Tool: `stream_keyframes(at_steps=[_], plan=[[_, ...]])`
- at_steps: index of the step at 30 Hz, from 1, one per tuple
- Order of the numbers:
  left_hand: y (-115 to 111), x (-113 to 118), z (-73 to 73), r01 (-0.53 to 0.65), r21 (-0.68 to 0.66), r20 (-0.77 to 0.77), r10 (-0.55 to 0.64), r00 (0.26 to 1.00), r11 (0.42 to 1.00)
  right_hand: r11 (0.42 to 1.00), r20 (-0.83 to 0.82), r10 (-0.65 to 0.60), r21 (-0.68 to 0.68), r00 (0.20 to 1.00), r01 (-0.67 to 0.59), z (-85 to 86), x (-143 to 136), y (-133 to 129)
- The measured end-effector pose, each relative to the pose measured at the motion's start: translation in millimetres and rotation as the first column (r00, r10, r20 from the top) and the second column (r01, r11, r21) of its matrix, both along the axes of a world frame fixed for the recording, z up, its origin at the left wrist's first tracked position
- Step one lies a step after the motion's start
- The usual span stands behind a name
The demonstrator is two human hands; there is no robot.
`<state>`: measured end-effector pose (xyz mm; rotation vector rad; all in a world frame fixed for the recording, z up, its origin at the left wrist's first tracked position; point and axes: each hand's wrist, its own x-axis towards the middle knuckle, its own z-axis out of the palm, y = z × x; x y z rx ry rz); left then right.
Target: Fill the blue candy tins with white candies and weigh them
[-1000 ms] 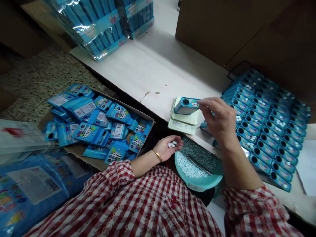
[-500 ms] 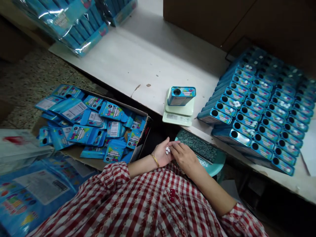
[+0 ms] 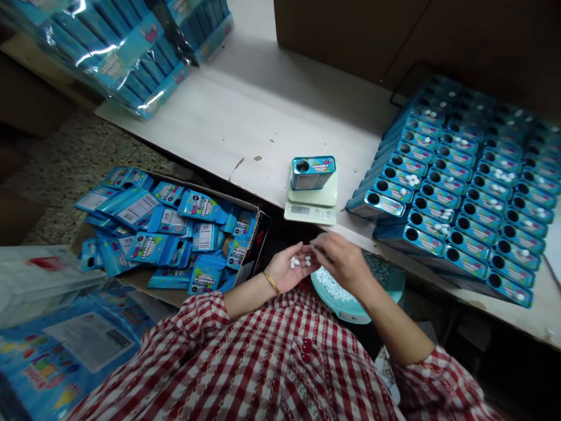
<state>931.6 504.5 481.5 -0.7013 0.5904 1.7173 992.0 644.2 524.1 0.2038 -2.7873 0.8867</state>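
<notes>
Palm up, my left hand (image 3: 287, 270) cradles several small white candies (image 3: 294, 263) above my lap. Just right of it, my right hand (image 3: 344, 260) is raised with its fingers bent together and blurred; whatever they pinch is too small to make out. Beneath my right hand is a turquoise tub (image 3: 353, 316) of white candies. A blue tin (image 3: 312, 173) with a round hole in its top stands upright on a pale green scale (image 3: 310, 214) at the table's near edge.
Rows of blue tins (image 3: 464, 204) with round holes stand at the right, some with white candies on top. A carton (image 3: 258, 234) of blue packets is at the left. Plastic-wrapped packs (image 3: 118, 52) lie back left on the white table (image 3: 210, 128); a brown box (image 3: 350, 41) stands behind.
My right hand has lifted away from my left palm, up and to the right. The candies in the palm are more spread out, and the tub's white candies show more.
</notes>
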Motion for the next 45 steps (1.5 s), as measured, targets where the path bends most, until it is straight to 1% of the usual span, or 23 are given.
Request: stream_keyframes(at_steps=[1,3,5,6,8,10,11,13,15,16,18,20,22,24,27,33,36,38,40,42,45], plan=[[0.3,-4.3,3.3,0.006,0.008,-0.035,-0.005,0.999,1.0,0.999,-0.043,-0.049,-0.001,0.998,0.049,12.3,-12.7,6.9],[0.2,-12.1,9.7,0.014,0.034,-0.093,-0.011,0.996,0.999,0.99,-0.109,-0.129,0.045,0.986,0.134,35.6,-42.9,18.4],[-0.9,-17.3,14.6,0.003,0.053,-0.123,0.003,0.992,0.999,0.978,-0.138,-0.163,0.112,0.977,0.178,51.8,-75.6,25.7],[-1.8,-18.7,16.3,-0.006,0.057,-0.129,0.013,0.992,0.998,0.972,-0.138,-0.162,0.146,0.977,0.182,56.2,-91.1,28.0],[-4.3,-19.8,18.2,-0.022,0.059,-0.13,0.03,0.991,0.998,0.964,-0.111,-0.143,0.207,0.983,0.164,58.5,-115.9,30.8],[-7.2,-20.3,18.7,-0.032,0.055,-0.127,0.039,0.991,0.998,0.961,-0.075,-0.12,0.243,0.99,0.135,56.2,-128.1,31.8],[-8.7,-20.9,18.6,-0.038,0.053,-0.123,0.044,0.991,0.998,0.962,-0.07,-0.113,0.241,0.991,0.127,54.8,-128.4,31.5],[-11.6,-23.1,17.9,-0.061,0.055,-0.111,0.067,0.992,0.997,0.969,-0.104,-0.114,0.207,0.988,0.133,52.3,-117.1,28.0],[-13.8,-25.9,16.8,-0.093,0.069,-0.098,0.1,0.99,0.993,0.975,-0.158,-0.117,0.17,0.98,0.144,48.3,-93.4,18.7],[-14.5,-27.1,16.0,-0.111,0.074,-0.092,0.117,0.989,0.991,0.978,-0.165,-0.098,0.169,0.981,0.126,44.6,-79.0,11.8],[-14.9,-27.5,14.3,-0.131,0.07,-0.079,0.136,0.988,0.989,0.975,-0.098,0.006,0.223,0.995,0.016,32.9,-50.1,-5.2],[-14.2,-24.7,12.3,-0.123,0.056,-0.064,0.126,0.99,0.991,0.94,0.041,0.125,0.315,0.991,-0.131,16.6,-26.2,-22.3],[-12.9,-19.4,9.9,-0.09,0.048,-0.053,0.093,0.994,0.995,0.896,0.146,0.176,0.385,0.973,-0.22,0.1,-10.5,-34.7],[-11.6,-13.5,7.4,-0.05,0.054,-0.054,0.053,0.997,0.997,0.881,0.182,0.196,0.398,0.964,-0.254,-12.2,-2.2,-40.7],[-10.2,-7.2,4.0,-0.003,0.073,-0.054,0.007,0.998,0.997,0.895,0.185,0.228,0.347,0.956,-0.28,-19.8,2.6,-42.3],[-10.9,-3.0,1.2,0.017,0.112,-0.031,-0.013,0.999,0.994,0.953,0.217,0.188,0.194,0.958,-0.231,-19.9,4.0,-45.3],[-11.9,-0.8,2.4,0.022,0.099,-0.02,-0.02,1.0,0.995,0.969,0.228,0.191,0.113,0.955,-0.221,-21.2,1.8,-45.9],[-11.8,-0.3,4.0,0.02,0.094,-0.002,-0.019,1.0,0.995,0.976,0.199,0.184,0.076,0.963,-0.202,-21.9,0.2,-45.0],[-10.7,-1.3,5.9,-0.006,0.092,0.026,0.004,1.0,0.996,0.985,0.15,0.162,0.029,0.975,-0.168,-21.3,-1.2,-42.5],[-8.4,-4.4,8.4,-0.058,0.092,0.048,0.054,0.997,0.994,0.991,0.106,0.137,-0.025,0.985,-0.135,-18.1,-3.7,-37.7],[-4.0,-12.5,13.7,-0.129,0.079,0.024,0.127,0.992,0.989,0.993,0.035,0.11,-0.055,0.993,-0.108,-2.8,-14.4,-24.5]])
